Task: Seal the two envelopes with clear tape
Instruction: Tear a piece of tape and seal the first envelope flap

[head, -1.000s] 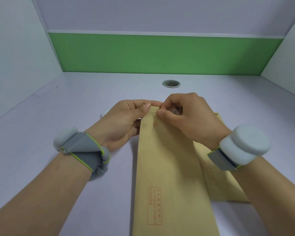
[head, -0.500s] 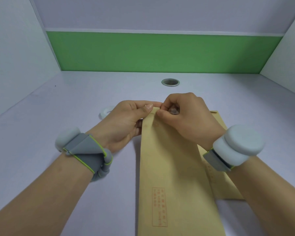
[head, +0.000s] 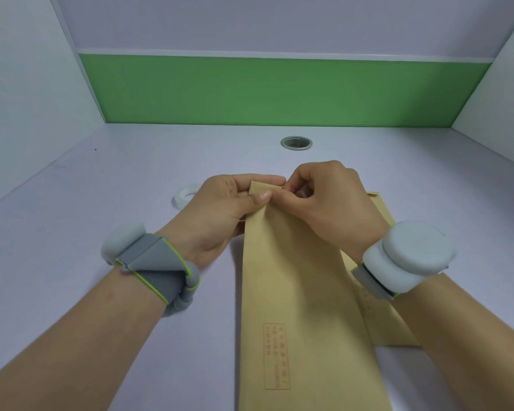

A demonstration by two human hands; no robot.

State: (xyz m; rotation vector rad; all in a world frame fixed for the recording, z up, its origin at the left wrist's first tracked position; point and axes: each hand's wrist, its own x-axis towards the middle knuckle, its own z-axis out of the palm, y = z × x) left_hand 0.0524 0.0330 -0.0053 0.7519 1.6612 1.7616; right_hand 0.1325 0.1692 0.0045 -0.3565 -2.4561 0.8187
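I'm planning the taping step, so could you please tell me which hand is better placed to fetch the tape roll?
Probably the left hand. The tape roll lies on the desk just beyond it, while the right hand would have to cross over the top envelope that both hands pinch at its far end.

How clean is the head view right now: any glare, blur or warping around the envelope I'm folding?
Head view: light is soft and even, with no glare on the top envelope; both the left hand and the right hand look sharp. Only a faint shadow falls on the desk beside the envelope. Wide-angle warping stretches the forearms and slants the side walls.
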